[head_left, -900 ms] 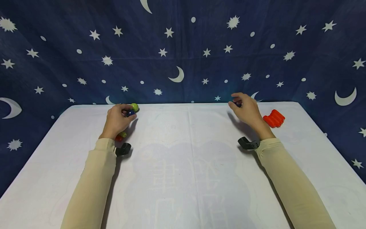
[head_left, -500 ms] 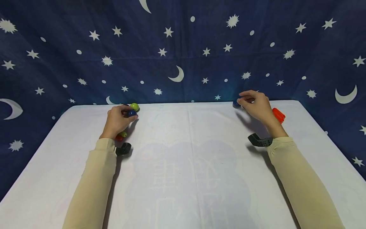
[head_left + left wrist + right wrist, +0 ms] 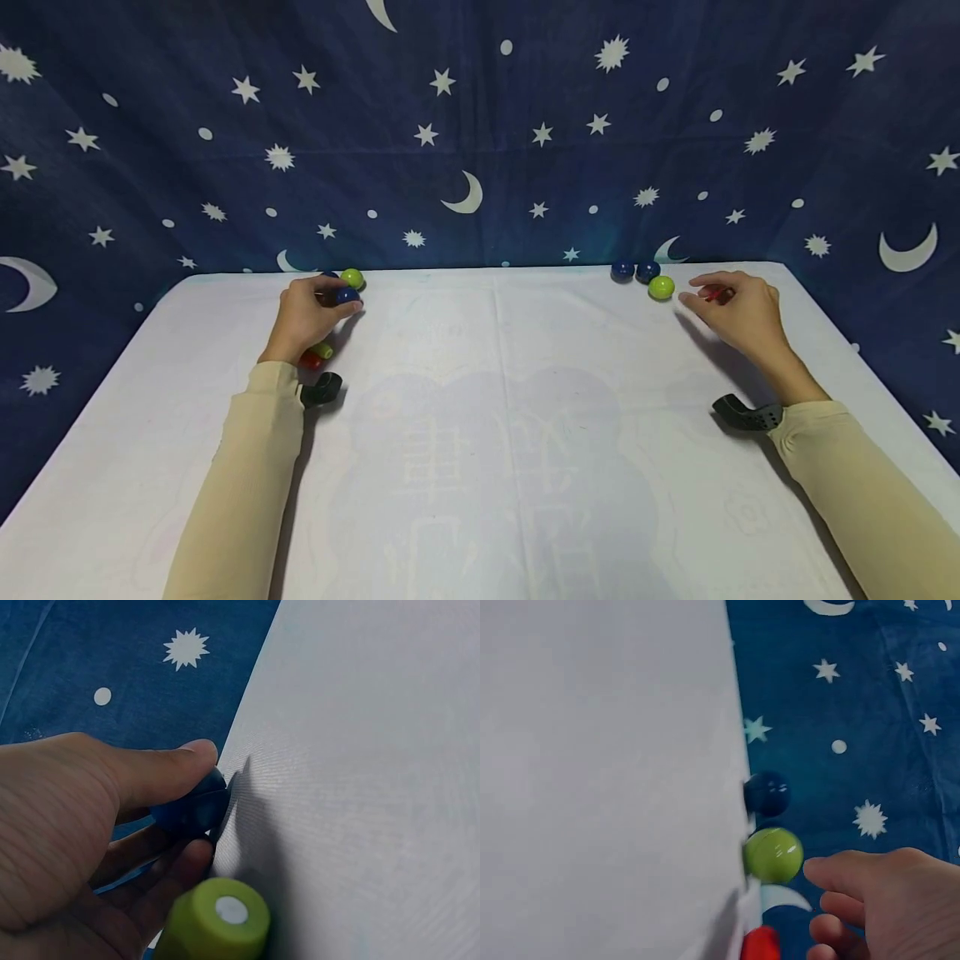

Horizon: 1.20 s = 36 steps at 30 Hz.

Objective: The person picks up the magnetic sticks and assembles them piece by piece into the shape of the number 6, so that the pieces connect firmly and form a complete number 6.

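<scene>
At the far left of the table, my left hand (image 3: 303, 315) pinches a glossy dark blue ball (image 3: 191, 806) between thumb and fingers. A lime green ball (image 3: 352, 279) sits just behind its fingertips, and part of another blue piece shows there. A green cylinder (image 3: 225, 922) with a pale end and a red piece (image 3: 310, 360) lie beneath this hand. Far right, my right hand (image 3: 738, 315) hovers with loosely bent fingers over red pieces (image 3: 761, 945), which it mostly hides in the head view. Left of its fingertips rest a second lime green ball (image 3: 662, 287) and two blue balls (image 3: 634, 272).
The white cloth-covered table (image 3: 495, 433) ends at a dark blue curtain (image 3: 465, 125) with stars and moons, close behind the balls. Black camera mounts (image 3: 746, 414) stick out from both wrists near the tabletop.
My right hand has left a blue ball at the back edge and moved right and nearer, over the red pieces. Two blue balls and a green one now show. The left hand has barely shifted.
</scene>
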### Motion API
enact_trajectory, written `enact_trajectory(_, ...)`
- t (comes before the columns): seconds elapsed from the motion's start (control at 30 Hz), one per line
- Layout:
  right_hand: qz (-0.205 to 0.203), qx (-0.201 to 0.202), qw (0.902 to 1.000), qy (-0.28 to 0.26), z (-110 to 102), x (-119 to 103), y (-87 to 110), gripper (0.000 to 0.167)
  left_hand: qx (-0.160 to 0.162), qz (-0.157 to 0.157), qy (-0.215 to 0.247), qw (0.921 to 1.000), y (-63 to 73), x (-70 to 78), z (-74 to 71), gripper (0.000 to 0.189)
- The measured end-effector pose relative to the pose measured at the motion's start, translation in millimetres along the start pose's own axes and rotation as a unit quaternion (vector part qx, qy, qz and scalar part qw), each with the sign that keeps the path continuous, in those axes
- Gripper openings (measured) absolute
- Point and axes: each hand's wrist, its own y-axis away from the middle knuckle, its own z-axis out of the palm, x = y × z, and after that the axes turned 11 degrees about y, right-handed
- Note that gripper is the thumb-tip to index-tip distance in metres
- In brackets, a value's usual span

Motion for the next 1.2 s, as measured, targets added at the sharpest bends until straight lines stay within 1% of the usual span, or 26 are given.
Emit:
enact_trajectory(0.1,0.012,0.004,0.9998,0.015,-1.5,8.2,10.1,0.03,0.001,0.0,0.002,1.0,0.2,-0.1,-0.1,0.052)
enact_trajectory(0.23,0.02,0.004,0.9993,0.032,-0.6,13.0,19.4,0.032,0.001,0.003,0.002,1.0,0.7,-0.4,0.3,0.051)
enact_trajectory(0.4,0.013,0.02,0.9987,0.045,3.4,14.8,22.4,0.032,0.002,0.004,0.0,1.0,1.2,-1.1,0.9,0.05)
enact_trajectory(0.47,0.017,0.025,0.9982,0.052,4.0,14.6,23.2,0.032,0.003,0.004,0.0,1.0,0.9,-1.1,1.7,0.05)
enact_trajectory(0.6,0.041,0.03,0.9967,0.063,4.4,14.1,25.0,0.032,0.004,0.003,0.002,1.0,0.7,-1.4,2.0,0.05)
enact_trajectory(0.7,0.061,0.025,0.9957,0.066,5.5,13.7,26.0,0.033,0.006,0.002,0.002,1.0,1.0,-2.0,0.9,0.05)
enact_trajectory(0.77,0.066,0.02,0.9952,0.069,6.1,12.9,26.8,0.034,0.005,0.001,0.003,1.0,1.2,-2.5,0.1,0.05)
enact_trajectory(1.07,0.049,0.022,0.9951,0.083,11.0,12.3,30.8,0.037,0.005,-0.009,0.004,0.9999,2.4,0.2,0.1,0.052)
enact_trajectory(1.13,0.052,0.019,0.9951,0.082,12.3,12.1,30.9,0.038,0.005,-0.003,0.006,1.0,2.6,2.2,0.7,0.053)
enact_trajectory(1.2,0.058,0.014,0.9952,0.078,13.9,11.7,30.6,0.04,0.008,0.009,0.012,0.9999,2.8,4.7,1.8,0.053)
